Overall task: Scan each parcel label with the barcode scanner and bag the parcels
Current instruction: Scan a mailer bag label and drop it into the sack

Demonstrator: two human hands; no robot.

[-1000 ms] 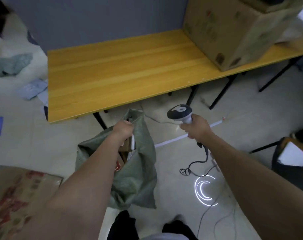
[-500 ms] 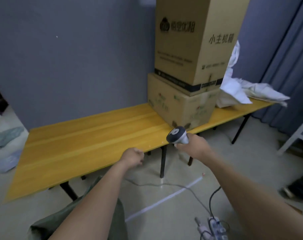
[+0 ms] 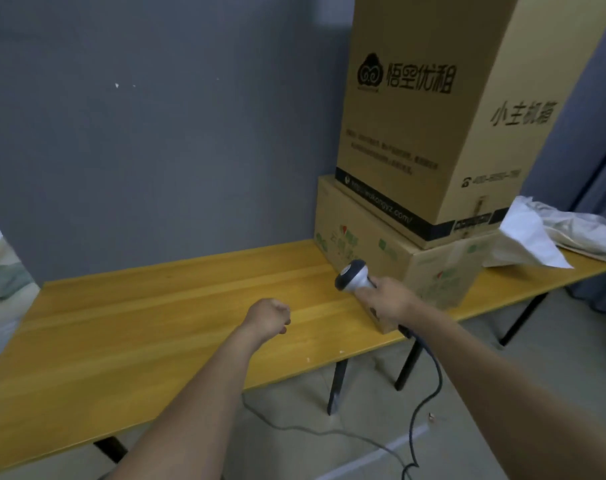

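No parcels or bag are seen. The barcode scanner [image 3: 351,280] is grasped in the right hand [image 3: 388,301], its handle hidden in the fist, its cable [image 3: 429,386] trailing off at 6 o'clock. The left hand [image 3: 268,318], at 9 o'clock of the scanner, is clenched empty above the yellow table [image 3: 138,327]. The upper carton [image 3: 429,109] is printed "悟空优租" and "小主机箱"; its small print is blurred.

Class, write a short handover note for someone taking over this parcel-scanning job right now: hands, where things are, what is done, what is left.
Right hand grips the barcode scanner, held above the table beside the stacked cartons.
Left hand is a loose fist over the table, holding nothing.
No parcels or bag are in view, so progress cannot be judged.
Left: find the next parcel, scan it and bag it.
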